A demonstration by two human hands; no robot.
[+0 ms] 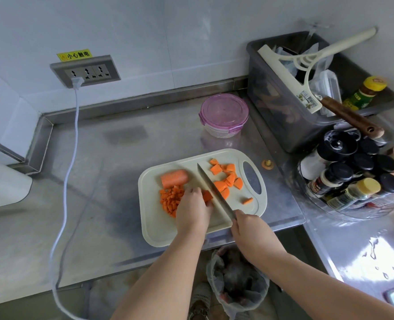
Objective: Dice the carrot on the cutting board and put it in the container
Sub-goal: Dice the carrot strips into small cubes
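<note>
A carrot piece (207, 195) is pinned mid-way along the cutting board (155, 227) by the curled fingers of the left hand (192, 210). The knife (214, 190) is gripped by its handle in the right hand (246, 229), with the blade just beside the piece. Dice (170, 200) are heaped toward the board's left edge and chunks (228, 179) toward its right. The lidded container (223, 114) is seen near the bench's (99, 181) back edge.
</note>
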